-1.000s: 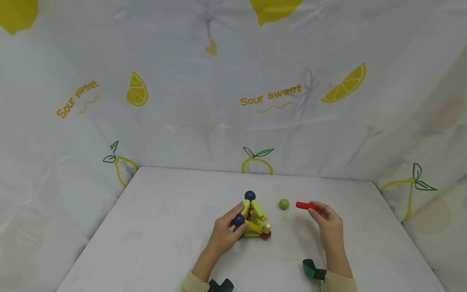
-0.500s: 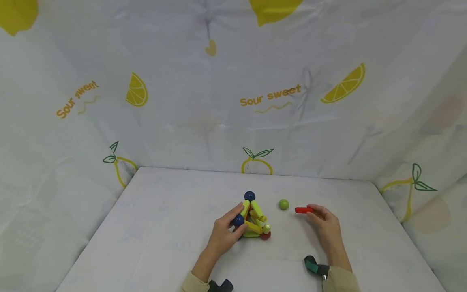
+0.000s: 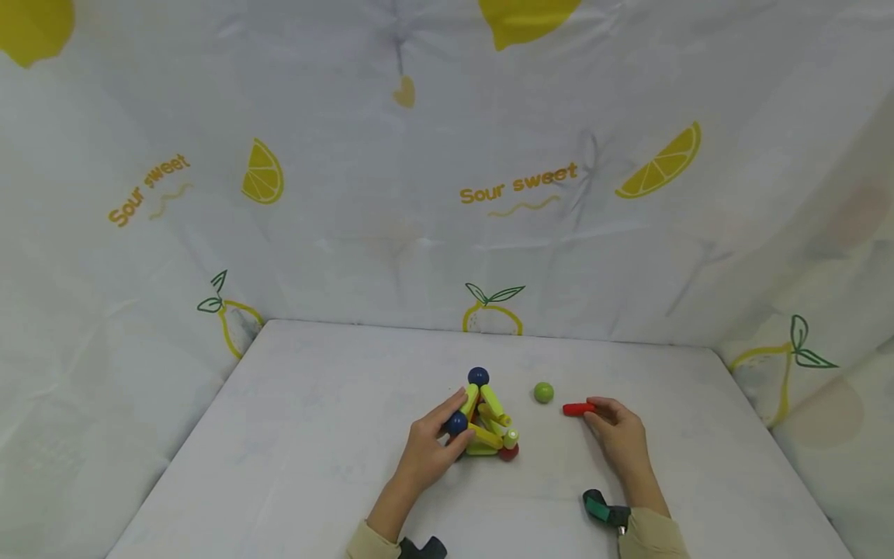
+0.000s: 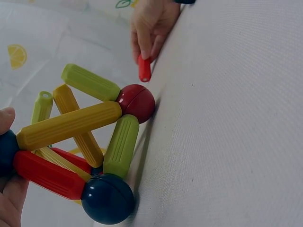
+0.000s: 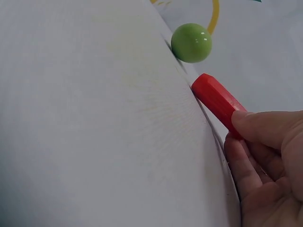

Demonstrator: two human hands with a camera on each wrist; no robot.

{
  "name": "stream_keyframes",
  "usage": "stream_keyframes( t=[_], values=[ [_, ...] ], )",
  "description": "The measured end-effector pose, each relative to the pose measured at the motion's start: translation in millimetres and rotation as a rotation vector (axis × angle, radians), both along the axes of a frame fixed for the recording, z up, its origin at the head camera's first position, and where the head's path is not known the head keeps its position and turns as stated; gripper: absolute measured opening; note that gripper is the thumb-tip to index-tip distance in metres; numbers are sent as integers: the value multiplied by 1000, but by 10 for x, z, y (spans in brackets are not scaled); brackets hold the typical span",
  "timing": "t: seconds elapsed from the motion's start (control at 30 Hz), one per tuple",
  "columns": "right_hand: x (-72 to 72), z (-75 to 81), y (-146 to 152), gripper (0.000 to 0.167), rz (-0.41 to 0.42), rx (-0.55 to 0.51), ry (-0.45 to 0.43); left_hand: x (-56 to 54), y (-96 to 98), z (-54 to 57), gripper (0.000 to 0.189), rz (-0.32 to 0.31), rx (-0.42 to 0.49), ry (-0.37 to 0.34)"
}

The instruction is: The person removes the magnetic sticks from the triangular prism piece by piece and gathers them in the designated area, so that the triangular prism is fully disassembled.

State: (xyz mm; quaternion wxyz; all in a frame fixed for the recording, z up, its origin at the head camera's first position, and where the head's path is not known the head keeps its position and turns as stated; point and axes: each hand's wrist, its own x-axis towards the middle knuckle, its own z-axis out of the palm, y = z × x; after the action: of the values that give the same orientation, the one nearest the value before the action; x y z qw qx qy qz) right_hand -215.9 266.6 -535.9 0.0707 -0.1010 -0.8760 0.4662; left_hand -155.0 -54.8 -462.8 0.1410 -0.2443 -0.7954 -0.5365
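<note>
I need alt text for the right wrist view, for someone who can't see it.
The right hand pinches a red, faceted, plastic-looking rod between thumb and fingers. The rod's free end points roughly toward a glossy green ball, which rests apart from it on a white tabletop.

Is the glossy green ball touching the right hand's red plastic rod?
No: the right wrist view shows a gap between the green ball and red rod.

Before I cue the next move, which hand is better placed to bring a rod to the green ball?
Probably the right hand: it pinches the red rod close to the green ball. The left hand grips the rod-and-ball structure, which sits between it and that ball.
</note>
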Motion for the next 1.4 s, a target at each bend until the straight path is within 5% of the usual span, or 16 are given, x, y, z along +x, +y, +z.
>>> stream_keyframes(
  t=[0.4, 0.83, 1.07, 1.4],
  values=[
    [-15, -46, -16, 31, -10, 154, 36, -9, 2, -7, 51, 3, 6, -2],
    [98, 134, -50, 44, -26, -14, 25, 1, -17, 18, 50, -17, -14, 1],
    [185, 334, -182, 47, 116, -115, 149, -3, -13, 10, 50, -14, -8, -2],
    [207, 354, -485, 44, 356, -279, 243, 4, -18, 14, 50, -14, -7, -7]
  ],
)
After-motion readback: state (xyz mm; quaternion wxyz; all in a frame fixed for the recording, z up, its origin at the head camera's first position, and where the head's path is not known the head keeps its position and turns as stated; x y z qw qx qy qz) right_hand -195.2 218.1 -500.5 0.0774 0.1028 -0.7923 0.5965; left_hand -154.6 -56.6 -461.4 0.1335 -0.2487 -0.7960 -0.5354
